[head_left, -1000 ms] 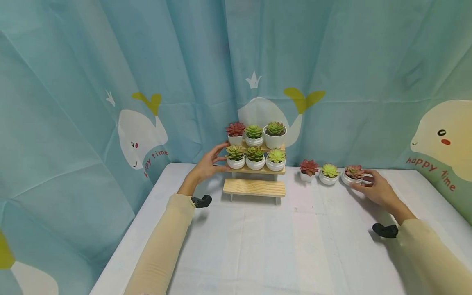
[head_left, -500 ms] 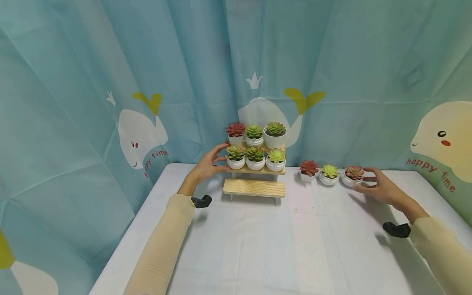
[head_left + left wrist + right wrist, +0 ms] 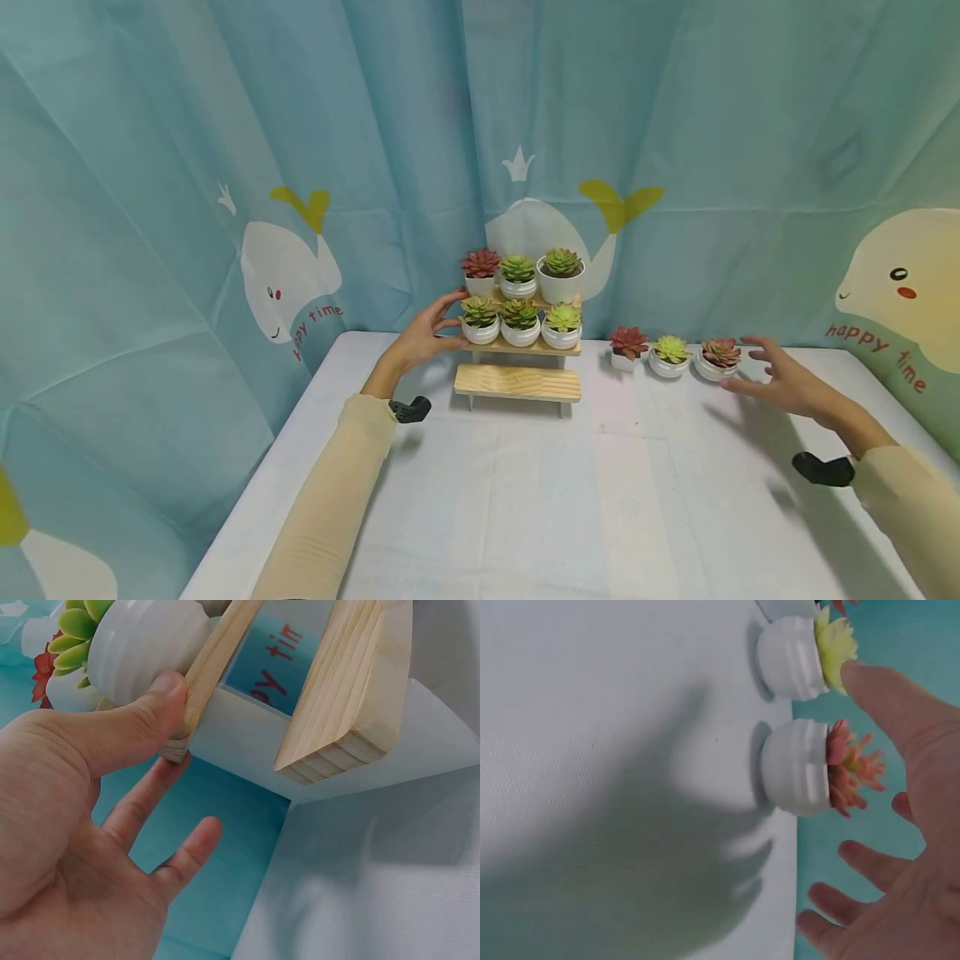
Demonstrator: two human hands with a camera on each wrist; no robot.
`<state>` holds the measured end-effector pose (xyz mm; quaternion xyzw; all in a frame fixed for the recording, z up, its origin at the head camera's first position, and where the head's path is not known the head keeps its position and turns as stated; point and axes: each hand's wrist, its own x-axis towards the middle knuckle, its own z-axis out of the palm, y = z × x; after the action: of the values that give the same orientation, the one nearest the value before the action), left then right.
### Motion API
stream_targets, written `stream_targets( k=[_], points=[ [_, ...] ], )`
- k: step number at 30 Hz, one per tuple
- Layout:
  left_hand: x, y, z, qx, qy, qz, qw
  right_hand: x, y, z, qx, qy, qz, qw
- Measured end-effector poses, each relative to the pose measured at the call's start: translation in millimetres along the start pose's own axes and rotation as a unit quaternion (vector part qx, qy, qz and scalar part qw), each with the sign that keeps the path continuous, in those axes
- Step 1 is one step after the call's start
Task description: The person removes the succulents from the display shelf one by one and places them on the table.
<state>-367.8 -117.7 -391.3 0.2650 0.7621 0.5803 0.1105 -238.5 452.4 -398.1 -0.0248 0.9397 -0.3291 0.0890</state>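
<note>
A tiered wooden plant stand (image 3: 517, 382) bears potted succulents on its upper two boards. At its left end my left hand (image 3: 422, 337) pinches the end of the middle board, thumb on top and a finger beneath, as the left wrist view shows. The thumb lies close to a white pot (image 3: 146, 649) on that board. My right hand (image 3: 787, 383) is beside the reddish succulent (image 3: 721, 352) in its round white pot, fingers spread. In the right wrist view a gap shows between that hand and the pot (image 3: 795, 769).
Left of the reddish succulent, in a row along the table's back edge, stand a yellow-green succulent (image 3: 670, 354) and a dark red one (image 3: 628, 347). A blue curtain (image 3: 405, 167) with whale prints hangs behind the white table (image 3: 540, 500).
My right hand has let go of the reddish succulent's pot and drawn back to the right, its fingers spreading. The left hand stays at the stand.
</note>
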Motion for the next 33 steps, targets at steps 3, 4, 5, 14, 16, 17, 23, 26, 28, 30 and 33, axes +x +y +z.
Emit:
stream_targets(
  k=[3,4,5,14,16,17,23,26,28,30,33],
  points=[
    [-0.6,0.7,0.1,-0.001,0.0,-0.003,1.0,-2.2,-4,0,0.0,0.014,-0.017,0.9998],
    [-0.6,0.9,0.1,0.0,0.0,-0.004,1.0,-2.5,-5,1,0.001,0.019,-0.023,0.9995],
    [-0.9,1.5,0.1,0.0,0.0,-0.004,1.0,-3.0,-6,1,0.002,0.026,-0.029,0.9992],
    [-1.9,2.1,0.3,0.001,-0.003,0.006,1.0,-2.5,-31,5,-0.014,0.089,-0.067,0.9937],
    [-1.8,1.5,0.4,-0.001,-0.004,0.006,1.0,-2.0,-38,6,-0.02,0.102,-0.072,0.992],
    [-1.7,1.0,0.2,-0.002,-0.005,0.006,1.0,-1.7,-41,7,-0.022,0.107,-0.074,0.9912],
    [-1.7,1.5,1.0,-0.006,-0.005,0.008,0.9999,1.1,-61,10,-0.007,0.131,-0.102,0.9861],
    [-1.1,1.6,1.0,-0.002,-0.002,0.008,1.0,2.1,-71,12,0.005,0.145,-0.127,0.9811],
    [-0.6,1.4,1.0,-0.002,-0.001,0.007,1.0,3.1,-77,14,0.011,0.153,-0.14,0.9782],
    [-0.2,1.2,1.0,-0.001,0.002,0.006,1.0,4.8,-83,17,0.015,0.16,-0.151,0.9755],
    [-0.4,1.3,1.1,-0.001,0.003,0.003,1.0,7.8,-91,21,0.018,0.163,-0.161,0.9733]
  ],
)
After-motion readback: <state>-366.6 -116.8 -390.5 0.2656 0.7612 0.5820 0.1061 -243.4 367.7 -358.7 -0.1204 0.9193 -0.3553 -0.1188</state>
